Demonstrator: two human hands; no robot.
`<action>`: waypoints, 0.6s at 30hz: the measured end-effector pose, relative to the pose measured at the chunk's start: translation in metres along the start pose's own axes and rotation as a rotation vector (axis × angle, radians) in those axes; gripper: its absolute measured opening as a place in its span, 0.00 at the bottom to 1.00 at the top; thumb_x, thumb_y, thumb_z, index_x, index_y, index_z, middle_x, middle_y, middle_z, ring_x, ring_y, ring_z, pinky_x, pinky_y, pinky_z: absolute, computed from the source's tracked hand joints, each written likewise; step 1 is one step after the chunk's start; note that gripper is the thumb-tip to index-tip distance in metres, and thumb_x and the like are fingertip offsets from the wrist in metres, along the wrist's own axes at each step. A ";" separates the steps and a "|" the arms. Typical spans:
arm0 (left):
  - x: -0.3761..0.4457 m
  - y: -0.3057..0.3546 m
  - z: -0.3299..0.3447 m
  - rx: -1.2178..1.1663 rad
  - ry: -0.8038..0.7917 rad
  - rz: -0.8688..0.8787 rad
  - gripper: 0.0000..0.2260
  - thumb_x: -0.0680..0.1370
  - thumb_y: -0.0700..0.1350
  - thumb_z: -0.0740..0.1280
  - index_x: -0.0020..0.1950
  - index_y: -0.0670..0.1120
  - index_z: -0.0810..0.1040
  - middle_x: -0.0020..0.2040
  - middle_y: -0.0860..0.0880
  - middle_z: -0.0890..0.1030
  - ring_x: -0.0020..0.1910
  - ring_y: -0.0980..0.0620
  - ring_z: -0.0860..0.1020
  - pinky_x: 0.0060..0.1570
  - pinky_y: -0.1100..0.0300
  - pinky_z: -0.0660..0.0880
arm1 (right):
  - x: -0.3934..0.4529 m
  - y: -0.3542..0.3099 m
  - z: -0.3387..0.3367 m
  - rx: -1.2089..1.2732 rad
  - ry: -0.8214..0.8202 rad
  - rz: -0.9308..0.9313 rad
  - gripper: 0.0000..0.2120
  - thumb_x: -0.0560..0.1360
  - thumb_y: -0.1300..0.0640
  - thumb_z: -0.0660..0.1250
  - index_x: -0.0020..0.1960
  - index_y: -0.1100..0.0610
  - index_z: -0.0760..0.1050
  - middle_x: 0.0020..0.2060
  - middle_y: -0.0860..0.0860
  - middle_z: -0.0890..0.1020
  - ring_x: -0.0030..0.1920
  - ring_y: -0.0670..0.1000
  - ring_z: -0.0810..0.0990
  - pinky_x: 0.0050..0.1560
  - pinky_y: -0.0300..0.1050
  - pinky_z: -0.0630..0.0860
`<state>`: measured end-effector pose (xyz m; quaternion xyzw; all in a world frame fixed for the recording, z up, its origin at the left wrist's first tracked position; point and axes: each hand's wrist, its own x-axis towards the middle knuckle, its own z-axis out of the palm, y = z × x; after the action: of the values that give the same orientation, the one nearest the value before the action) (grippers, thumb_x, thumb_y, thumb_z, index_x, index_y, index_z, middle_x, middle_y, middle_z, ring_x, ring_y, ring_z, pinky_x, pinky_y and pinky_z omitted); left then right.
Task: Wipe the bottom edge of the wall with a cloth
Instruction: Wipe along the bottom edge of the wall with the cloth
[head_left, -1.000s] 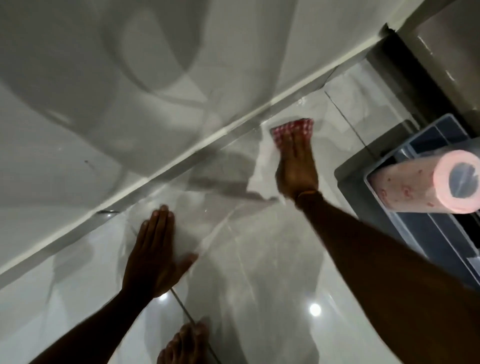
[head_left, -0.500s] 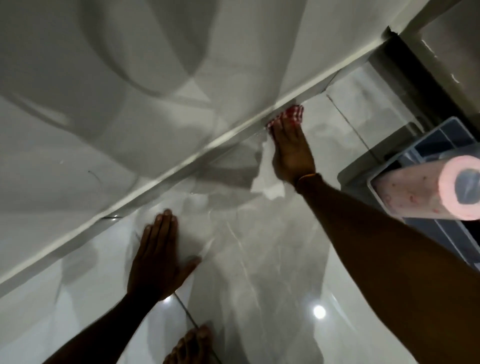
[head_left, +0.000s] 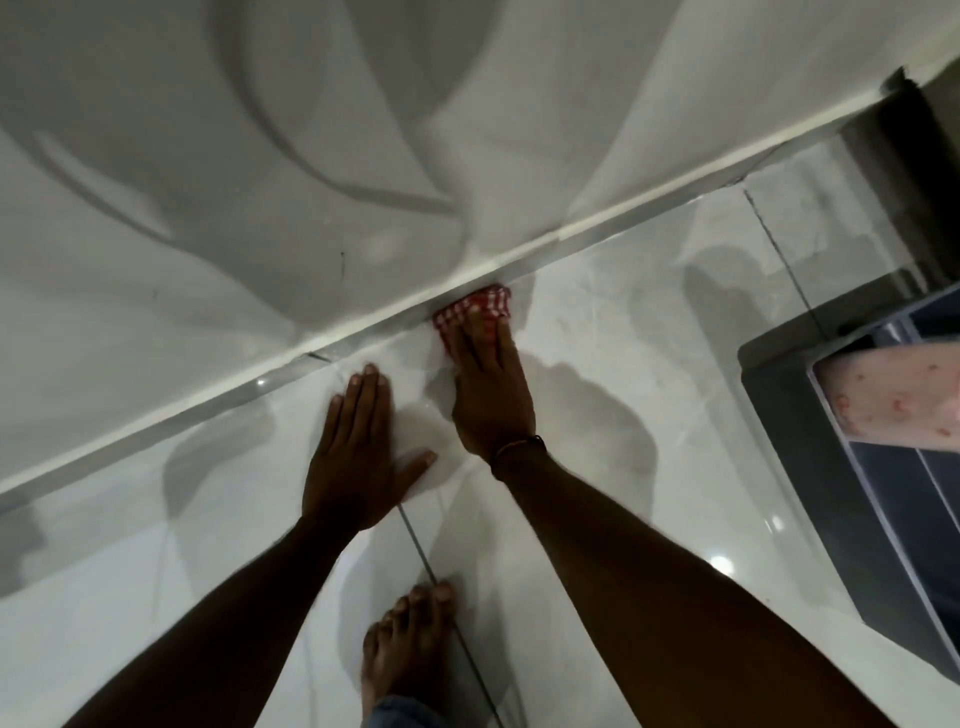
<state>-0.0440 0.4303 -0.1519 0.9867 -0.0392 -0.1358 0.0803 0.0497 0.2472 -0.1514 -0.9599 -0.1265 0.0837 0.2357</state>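
Observation:
A red-and-white checked cloth (head_left: 475, 310) lies bunched on the glossy floor, pushed against the bottom edge of the wall (head_left: 363, 317), a pale strip running diagonally from lower left to upper right. My right hand (head_left: 491, 384) presses flat on the cloth, fingers pointing at the wall; most of the cloth is hidden beneath it. Just to the left, my left hand (head_left: 358, 452) rests flat on the floor tile with its fingers spread, holding nothing.
A grey plastic bin (head_left: 831, 467) stands on the floor at the right, with a pink-patterned paper roll (head_left: 893, 400) lying across it. My bare foot (head_left: 405, 644) is on the tiles below my hands. A dark door frame (head_left: 904, 130) ends the wall at upper right.
My right hand has slid the cloth leftward along the wall's bottom edge, ending close beside my left hand. The left hand stays planted on the floor.

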 end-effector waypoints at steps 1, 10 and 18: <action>0.000 -0.001 0.000 -0.009 -0.003 -0.004 0.50 0.79 0.72 0.60 0.85 0.35 0.52 0.86 0.36 0.52 0.85 0.38 0.51 0.83 0.43 0.50 | 0.001 -0.007 0.001 0.013 0.013 0.061 0.30 0.81 0.62 0.58 0.82 0.51 0.62 0.84 0.54 0.58 0.84 0.65 0.52 0.81 0.62 0.64; 0.005 -0.012 0.004 -0.014 0.027 0.007 0.51 0.78 0.74 0.57 0.85 0.36 0.50 0.86 0.37 0.50 0.86 0.38 0.50 0.84 0.42 0.50 | -0.002 -0.002 0.013 -0.014 -0.031 -0.132 0.30 0.81 0.61 0.51 0.82 0.49 0.62 0.84 0.52 0.60 0.84 0.63 0.54 0.82 0.58 0.61; 0.012 -0.002 0.006 -0.019 0.039 -0.093 0.52 0.77 0.75 0.55 0.85 0.37 0.49 0.86 0.37 0.49 0.86 0.40 0.47 0.84 0.43 0.48 | 0.085 0.176 -0.087 -0.205 0.184 0.125 0.36 0.69 0.75 0.58 0.78 0.67 0.65 0.80 0.73 0.55 0.80 0.77 0.49 0.84 0.67 0.45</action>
<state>-0.0340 0.4302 -0.1607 0.9891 0.0098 -0.1204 0.0840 0.1857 0.0828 -0.1673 -0.9886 -0.0520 -0.0033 0.1412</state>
